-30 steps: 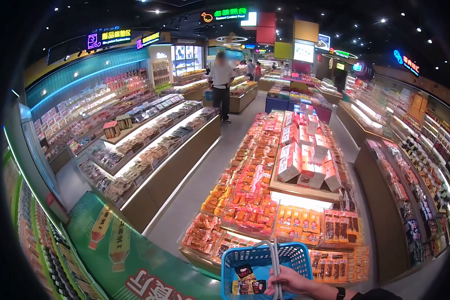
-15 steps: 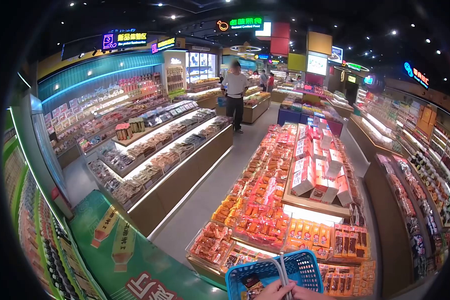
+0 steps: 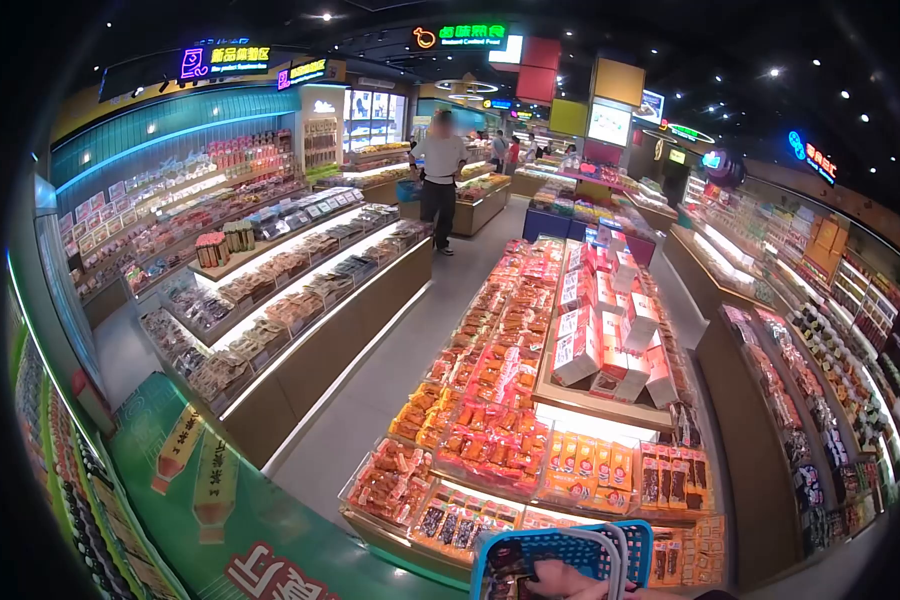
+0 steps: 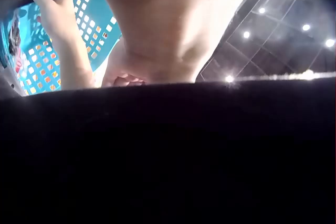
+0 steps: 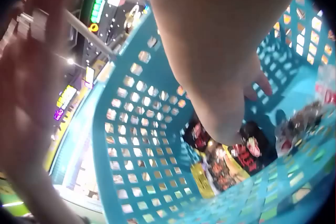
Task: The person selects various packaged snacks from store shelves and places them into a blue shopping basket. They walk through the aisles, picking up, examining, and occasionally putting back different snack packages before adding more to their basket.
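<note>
A blue plastic shopping basket (image 3: pixel 650 550) with grey handles (image 3: pixel 615 565) is low in the head view. My right hand (image 5: pixel 210 77) reaches down inside it, fingers apart and thumb tip right over the snack packets. These include a black packet (image 5: pixel 252 148) and a yellow-edged packet (image 5: pixel 215 169); a clear-wrapped packet (image 5: pixel 299 124) lies across from them. Blurred in the right wrist view, my left hand (image 5: pixel 31 77) has its fingers at the handles, gripping them. The left wrist view shows my left hand (image 4: pixel 157 29) large, with my right hand (image 4: pixel 58 14) beyond at the basket.
In front stands a low display counter of packaged snacks (image 3: pixel 490 430), topped by stacked boxes (image 3: pixel 600 340). A green printed surface (image 3: pixel 240 510) is at lower left. Another counter (image 3: pixel 340 350) runs along the left aisle (image 3: pixel 370 400), where a person (image 3: pixel 438 175) stands. Shelves (image 3: pixel 820 330) line the right.
My right hand has gone from the handles down into the basket, and the basket has shifted right and lower in the head view. The left hand came to the handles.
</note>
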`<state>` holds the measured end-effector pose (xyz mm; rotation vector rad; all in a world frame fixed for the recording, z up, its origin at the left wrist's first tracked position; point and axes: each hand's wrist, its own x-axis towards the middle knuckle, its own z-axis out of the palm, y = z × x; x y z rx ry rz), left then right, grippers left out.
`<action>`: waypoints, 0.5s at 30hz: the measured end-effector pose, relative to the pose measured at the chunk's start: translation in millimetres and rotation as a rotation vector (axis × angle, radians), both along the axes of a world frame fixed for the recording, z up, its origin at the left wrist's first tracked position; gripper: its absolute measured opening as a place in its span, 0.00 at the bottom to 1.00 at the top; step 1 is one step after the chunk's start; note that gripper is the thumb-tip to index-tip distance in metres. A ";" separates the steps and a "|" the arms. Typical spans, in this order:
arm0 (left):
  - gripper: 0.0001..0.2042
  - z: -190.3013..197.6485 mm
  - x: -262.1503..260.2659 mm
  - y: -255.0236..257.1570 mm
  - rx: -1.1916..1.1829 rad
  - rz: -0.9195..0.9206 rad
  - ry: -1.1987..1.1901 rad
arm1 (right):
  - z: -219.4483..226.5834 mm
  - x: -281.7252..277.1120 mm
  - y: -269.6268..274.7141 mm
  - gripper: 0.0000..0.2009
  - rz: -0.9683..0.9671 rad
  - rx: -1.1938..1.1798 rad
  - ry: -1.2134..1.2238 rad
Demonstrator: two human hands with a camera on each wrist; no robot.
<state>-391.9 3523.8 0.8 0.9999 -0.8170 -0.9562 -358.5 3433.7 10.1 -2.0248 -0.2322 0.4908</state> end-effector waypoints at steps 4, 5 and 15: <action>0.13 -2.5 -9.1 -13.2 -0.016 -0.073 0.037 | -7.2 -0.9 -1.0 0.13 0.002 0.038 0.022; 0.13 -8.9 -13.6 -18.3 0.018 -0.071 0.005 | -8.6 -7.3 -5.4 0.13 -0.004 0.056 0.031; 0.14 -5.4 -76.7 -90.1 0.032 -0.226 -0.076 | -30.0 -122.7 -92.0 0.14 -0.262 0.239 0.129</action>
